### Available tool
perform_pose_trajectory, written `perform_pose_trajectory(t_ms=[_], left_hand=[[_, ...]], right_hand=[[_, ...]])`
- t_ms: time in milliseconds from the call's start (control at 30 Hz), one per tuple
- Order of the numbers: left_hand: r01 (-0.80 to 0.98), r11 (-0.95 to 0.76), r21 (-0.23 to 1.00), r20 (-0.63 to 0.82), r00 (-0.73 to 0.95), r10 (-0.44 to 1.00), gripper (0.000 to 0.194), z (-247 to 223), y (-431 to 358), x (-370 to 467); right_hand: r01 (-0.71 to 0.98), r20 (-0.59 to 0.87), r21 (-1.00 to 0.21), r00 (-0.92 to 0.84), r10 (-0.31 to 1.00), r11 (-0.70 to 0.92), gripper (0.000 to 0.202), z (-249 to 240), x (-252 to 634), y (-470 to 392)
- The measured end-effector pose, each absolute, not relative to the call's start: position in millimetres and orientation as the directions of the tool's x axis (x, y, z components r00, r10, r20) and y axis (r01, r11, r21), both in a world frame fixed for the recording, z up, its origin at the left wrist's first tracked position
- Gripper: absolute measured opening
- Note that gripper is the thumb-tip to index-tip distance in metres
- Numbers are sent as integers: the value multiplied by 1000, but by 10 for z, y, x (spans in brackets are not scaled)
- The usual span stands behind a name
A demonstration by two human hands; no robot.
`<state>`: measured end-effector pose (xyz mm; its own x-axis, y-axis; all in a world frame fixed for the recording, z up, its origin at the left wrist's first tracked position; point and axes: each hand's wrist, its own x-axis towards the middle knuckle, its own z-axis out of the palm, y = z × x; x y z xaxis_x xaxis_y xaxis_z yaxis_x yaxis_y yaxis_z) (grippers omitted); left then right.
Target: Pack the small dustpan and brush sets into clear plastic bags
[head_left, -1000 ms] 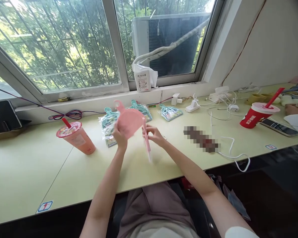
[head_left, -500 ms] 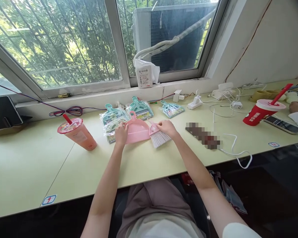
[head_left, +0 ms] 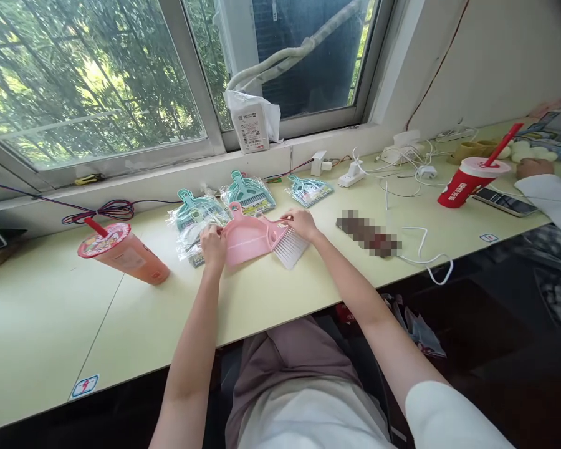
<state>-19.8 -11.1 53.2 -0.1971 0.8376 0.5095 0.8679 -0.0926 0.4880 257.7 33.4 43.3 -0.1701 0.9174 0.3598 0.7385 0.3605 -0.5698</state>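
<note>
On the pale-green table (head_left: pixel 252 299), a pink plastic dustpan (head_left: pixel 247 239) is pinched by the left hand (head_left: pixel 214 244), a pink white-bristled brush (head_left: pixel 288 247) by the right hand (head_left: pixel 302 223); plastic-wrapped turquoise dustpans (head_left: pixel 249 193) just behind could be shoved if the pink one is slid back

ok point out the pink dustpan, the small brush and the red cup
Pink dustpan (head_left: pixel 244 243): head view, middle of its pan.
Small brush (head_left: pixel 290 250): head view, on its white bristles.
Red cup (head_left: pixel 464 186): head view, side of its body.
</note>
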Motion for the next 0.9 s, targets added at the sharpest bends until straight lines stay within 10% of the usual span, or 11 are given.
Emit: perform_pose_trajectory(t_ms=[167,367,567,900], left_hand=[[407,-395,824,483,-138,865,15,638,-161,16],[71,-385,920,387,-14,922,42,633,-238,342],[102,-292,951,277,135,951,43,598,-218,291],[359,-331,873,383,-85,920,28,421,-166,319]], right_hand=[[355,547,-743,-164,821,567,23,568,2421,195],[534,611,-652,-51,790,539,24,579,2192,11],[626,617,-608,-16,787,489,32,537,2181,31],[-38,238,-970,-328,914,239,41,535,2233,73]])
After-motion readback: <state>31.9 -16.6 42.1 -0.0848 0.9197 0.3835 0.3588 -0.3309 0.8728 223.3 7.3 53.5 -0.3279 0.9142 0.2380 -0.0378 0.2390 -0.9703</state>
